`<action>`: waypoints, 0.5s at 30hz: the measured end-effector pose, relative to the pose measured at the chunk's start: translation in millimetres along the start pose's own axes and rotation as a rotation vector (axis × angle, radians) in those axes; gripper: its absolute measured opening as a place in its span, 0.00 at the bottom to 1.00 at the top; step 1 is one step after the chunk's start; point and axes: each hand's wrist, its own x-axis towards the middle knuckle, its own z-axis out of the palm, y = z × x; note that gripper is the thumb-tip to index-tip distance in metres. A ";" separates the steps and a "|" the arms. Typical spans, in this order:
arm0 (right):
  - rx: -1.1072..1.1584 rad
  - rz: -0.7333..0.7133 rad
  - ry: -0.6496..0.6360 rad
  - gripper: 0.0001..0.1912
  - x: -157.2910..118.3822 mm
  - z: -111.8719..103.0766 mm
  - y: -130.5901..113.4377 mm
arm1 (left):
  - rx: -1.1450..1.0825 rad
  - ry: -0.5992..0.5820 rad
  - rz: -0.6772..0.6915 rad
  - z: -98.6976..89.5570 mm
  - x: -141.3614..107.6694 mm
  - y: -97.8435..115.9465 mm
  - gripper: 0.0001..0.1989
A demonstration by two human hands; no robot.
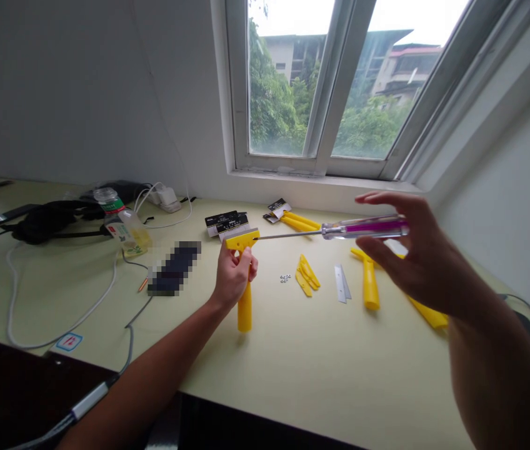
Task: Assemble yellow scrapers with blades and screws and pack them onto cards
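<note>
My left hand is wrapped round a yellow scraper, held upright with its head at the top. The tip of a screwdriver with a clear and purple handle meets the scraper's head near a screw hole. At the handle's butt end is my right hand, its thumb below and fingers lifted above, supporting the screwdriver level. On the table between the hands lie several small nuts, yellow plastic clamp pieces and flat metal blades.
More yellow scraper handles lie to the right, partly behind my right hand. Black packaging cards and long yellow handles are at the back. A bottle, cables and a blurred dark phone-like object occupy the left side.
</note>
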 end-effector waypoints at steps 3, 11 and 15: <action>-0.061 -0.049 0.037 0.14 -0.7 -2.8 -1.3 | 0.005 -0.005 -0.003 0.6 -0.9 -0.6 0.07; -0.039 -0.066 -0.054 0.18 1.4 -5.6 3.6 | 0.026 0.042 0.003 -1.4 1.0 -0.7 0.10; 0.015 -0.066 0.128 0.13 1.9 -12.3 7.8 | 0.040 0.054 0.002 -2.9 2.9 0.8 0.09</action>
